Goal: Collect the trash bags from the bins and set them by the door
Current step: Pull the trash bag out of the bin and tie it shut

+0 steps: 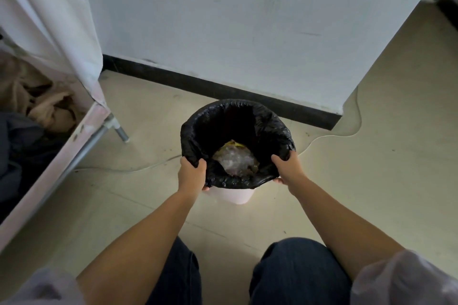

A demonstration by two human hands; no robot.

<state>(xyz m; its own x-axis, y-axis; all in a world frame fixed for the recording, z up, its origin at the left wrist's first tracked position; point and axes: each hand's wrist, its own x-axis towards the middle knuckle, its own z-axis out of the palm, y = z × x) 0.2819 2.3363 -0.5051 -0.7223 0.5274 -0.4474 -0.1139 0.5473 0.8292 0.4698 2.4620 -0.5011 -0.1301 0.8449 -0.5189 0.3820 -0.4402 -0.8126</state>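
Note:
A black trash bag (224,121) lines a small pale pink bin (233,195) that stands on the floor close to the wall. The bag's edge is folded over the bin's rim. Crumpled clear plastic and a yellow wrapper (235,157) lie at the bottom of the bag. My left hand (192,174) grips the folded bag edge on the near left of the rim. On the near right of the rim, my right hand (288,168) clasps the bag edge in the same way. No door is in view.
A white wall with a black skirting board (223,90) runs behind the bin. A fabric wardrobe on a metal frame (81,138) holds clothes at the left. A thin white cable (329,135) trails over the beige floor. My knees are at the bottom.

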